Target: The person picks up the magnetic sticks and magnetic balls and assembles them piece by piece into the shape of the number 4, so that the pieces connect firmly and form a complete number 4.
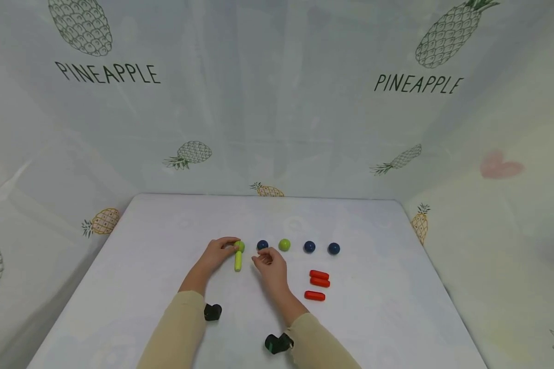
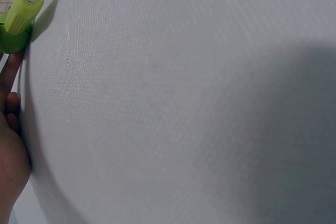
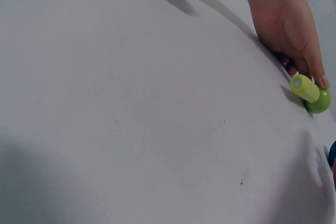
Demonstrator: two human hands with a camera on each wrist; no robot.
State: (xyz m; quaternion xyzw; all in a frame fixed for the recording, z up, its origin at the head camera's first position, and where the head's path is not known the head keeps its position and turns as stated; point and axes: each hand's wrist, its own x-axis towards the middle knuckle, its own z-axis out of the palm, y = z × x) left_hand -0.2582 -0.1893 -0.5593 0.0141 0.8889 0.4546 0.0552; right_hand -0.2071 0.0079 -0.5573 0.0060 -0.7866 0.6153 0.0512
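Note:
My left hand (image 1: 219,253) pinches a green ball (image 1: 240,246) between thumb and fingers. A yellow-green rod (image 1: 238,261) with a round metal spot on its end sticks out from the ball toward me; in the right wrist view the rod (image 3: 304,88) meets the ball (image 3: 319,102). To the right of the rod, my right hand (image 1: 273,266) hovers with loosely curled fingers and nothing visible in them. Its fingertips overlap the lower edge of a dark blue ball (image 1: 262,244) in the head view.
Right of the hands a second green ball (image 1: 284,245) and two dark blue balls, one nearer (image 1: 309,247) and one farther right (image 1: 334,248), line up. Three red rods (image 1: 315,295) lie below them. Pineapple-print cloth (image 1: 277,113) hangs behind the white table (image 1: 373,307).

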